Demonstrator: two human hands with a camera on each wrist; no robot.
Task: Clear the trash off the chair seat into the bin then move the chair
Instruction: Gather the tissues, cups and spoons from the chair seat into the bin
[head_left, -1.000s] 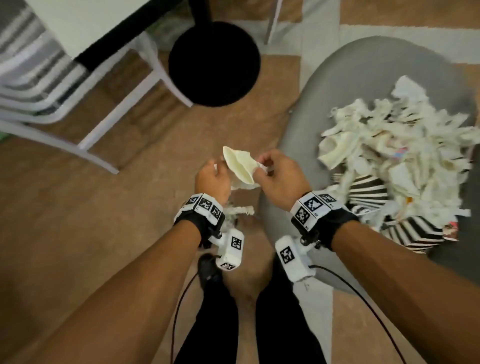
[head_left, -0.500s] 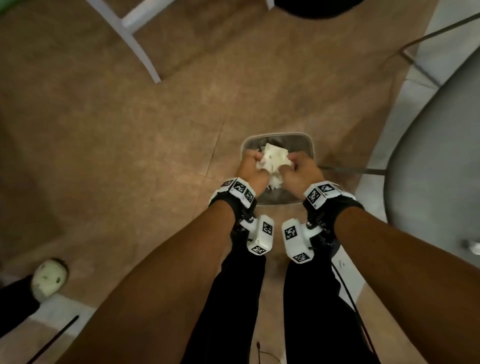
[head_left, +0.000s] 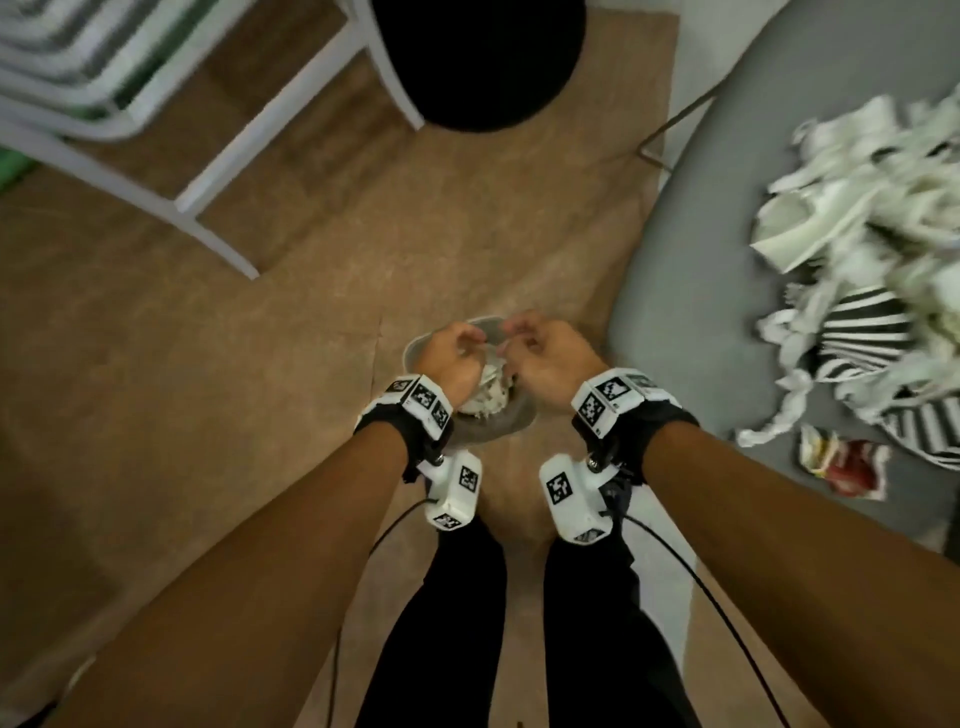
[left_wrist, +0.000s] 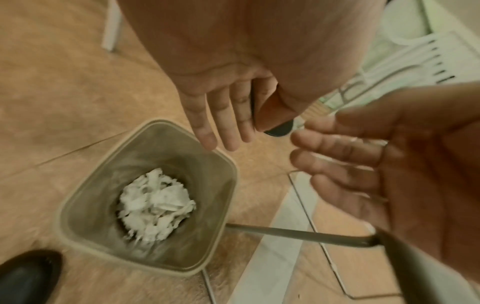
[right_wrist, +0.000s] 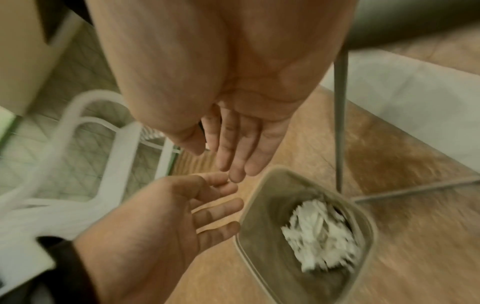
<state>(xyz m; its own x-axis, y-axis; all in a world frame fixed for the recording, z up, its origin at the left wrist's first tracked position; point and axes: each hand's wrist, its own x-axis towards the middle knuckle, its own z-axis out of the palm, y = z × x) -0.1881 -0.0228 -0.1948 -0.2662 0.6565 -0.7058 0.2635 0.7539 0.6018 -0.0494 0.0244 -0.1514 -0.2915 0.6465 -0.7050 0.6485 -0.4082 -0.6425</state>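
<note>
A small grey bin (head_left: 411, 354) stands on the floor in front of my legs, with crumpled white paper (head_left: 488, 402) inside it. My left hand (head_left: 456, 358) and right hand (head_left: 545, 353) hover just above its opening, close together, both empty. In the left wrist view the left hand's fingers (left_wrist: 223, 123) are straight over the bin (left_wrist: 78, 205) and the paper (left_wrist: 155, 205). The right wrist view shows the right hand's fingers (right_wrist: 239, 148) straight too. To the right, the grey chair seat (head_left: 727, 234) carries a pile of torn white paper (head_left: 872, 218), striped paper (head_left: 862, 332) and a red wrapper (head_left: 852, 462).
A white metal chair frame (head_left: 218, 171) and a black round base (head_left: 478, 57) stand on the brown floor beyond the bin. The grey chair's thin metal leg (left_wrist: 298, 234) runs beside the bin. A black shoe (left_wrist: 26, 273) is near the bin.
Both hands carried a white paper piece from beside the chair to over the bin, crumpled it, then let go. It now lies in the bin and the hands are open.
</note>
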